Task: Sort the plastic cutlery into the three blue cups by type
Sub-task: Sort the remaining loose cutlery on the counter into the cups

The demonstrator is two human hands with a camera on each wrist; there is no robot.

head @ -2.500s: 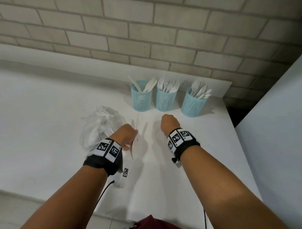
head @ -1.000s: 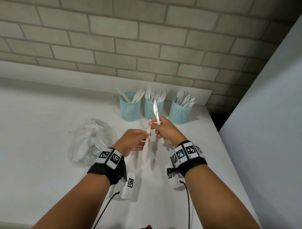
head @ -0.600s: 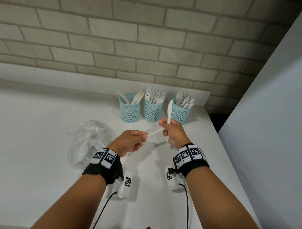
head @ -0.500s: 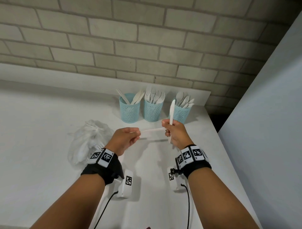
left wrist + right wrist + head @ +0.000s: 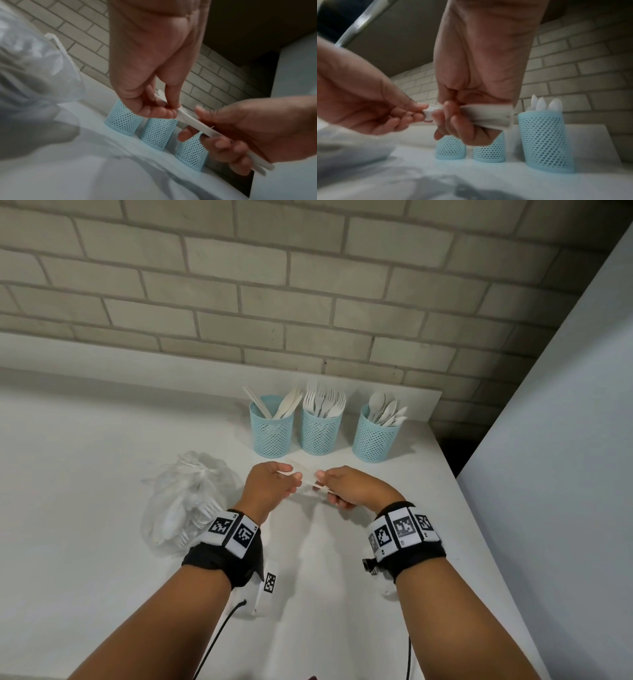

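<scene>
Head view shows both hands raised over the white table point(image 5: 102, 474), just in front of three blue mesh cups. The left hand point(image 5: 270, 487) pinches one end of a white plastic utensil point(image 5: 187, 119) between thumb and fingertips; the right hand point(image 5: 352, 489) has its fingers curled round white plastic pieces too. From the left wrist view, two long white handles point(image 5: 257, 163) lie side by side across the right palm, their long axis running from the left fingertips down and away toward the right wrist, ends sticking out past the heel of that hand. Whether each piece is a knife, fork or spoon cannot be told; the right wrist view is blurred by motion there. The utensils lie roughly level, bridging the gap between the two hands, pointing left to right across the person.

Behind the hands, the left cup point(image 5: 272, 428) holds knives, the middle cup point(image 5: 321, 428) holds forks with tines up, and the right cup point(image 5: 376, 434) holds spoons with bowls up. The cups stand upright in a row near the brick wall point(image 5: 308, 285). To the left of the left hand a clear plastic bag point(image 5: 185, 501) with more white cutlery rests on the table.
</scene>
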